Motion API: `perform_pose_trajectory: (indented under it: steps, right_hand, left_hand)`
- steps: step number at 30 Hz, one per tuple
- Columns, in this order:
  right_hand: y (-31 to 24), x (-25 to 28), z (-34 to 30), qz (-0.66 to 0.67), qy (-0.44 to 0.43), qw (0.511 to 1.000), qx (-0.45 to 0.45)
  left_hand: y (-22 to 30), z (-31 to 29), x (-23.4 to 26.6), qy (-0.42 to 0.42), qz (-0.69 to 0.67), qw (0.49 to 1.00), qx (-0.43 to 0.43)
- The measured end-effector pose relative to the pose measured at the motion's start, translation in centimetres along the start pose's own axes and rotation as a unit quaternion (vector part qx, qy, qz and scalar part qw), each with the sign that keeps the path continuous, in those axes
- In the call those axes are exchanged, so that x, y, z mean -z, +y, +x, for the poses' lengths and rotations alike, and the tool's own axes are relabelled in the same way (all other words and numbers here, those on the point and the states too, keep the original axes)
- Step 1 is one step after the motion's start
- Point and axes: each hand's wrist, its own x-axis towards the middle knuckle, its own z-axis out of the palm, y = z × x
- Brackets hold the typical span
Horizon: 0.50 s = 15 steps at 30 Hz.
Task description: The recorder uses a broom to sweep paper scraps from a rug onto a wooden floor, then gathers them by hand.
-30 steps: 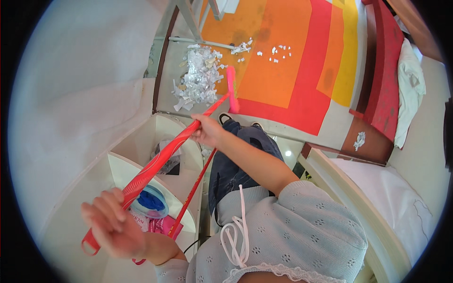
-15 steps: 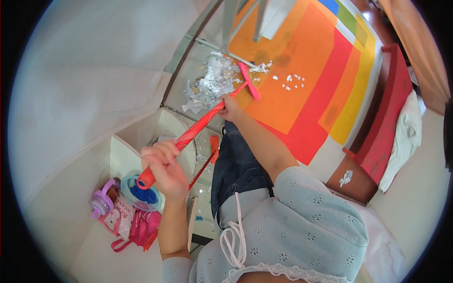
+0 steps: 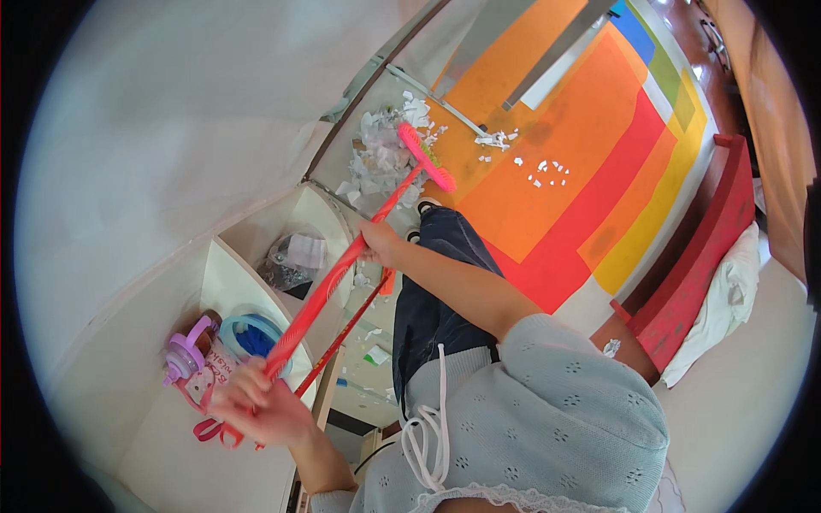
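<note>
Orange, red and yellow flooring [image 3: 556, 231] spread out in the head view, beside a grey strip bearing a heap of white scraps [image 3: 374, 154]. Across it slanted a red broom [image 3: 325, 295], its pink bristled head at the heap's right edge. The right hand [image 3: 378, 242] grasped the handle partway along; the left hand [image 3: 267, 410], somewhat blurred, was curled around it near the looped end. Cream shelving [image 3: 246, 278] stood left, holding a purple-topped bottle [image 3: 182, 355].
</note>
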Motion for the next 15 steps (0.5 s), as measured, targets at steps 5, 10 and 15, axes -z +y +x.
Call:
perform_pose_trajectory:
  steps: [5,10,15]
  right_hand:
    - [-2.5,1.8,-1.7,-0.016,0.054,0.997,0.049]
    - [-6.1,4.5,4.3,-0.055,0.081,0.994,0.051]
    - [-4.2,0.9,1.3,-0.174,0.079,0.981,0.024]
  left_hand:
    - [-0.2,-1.5,-1.4,0.005,-0.004,0.999,0.035]
    - [-5.8,-1.3,-2.4,-0.021,0.059,0.995,0.082]
    - [-2.5,-1.3,1.2,-0.024,0.006,0.997,0.075]
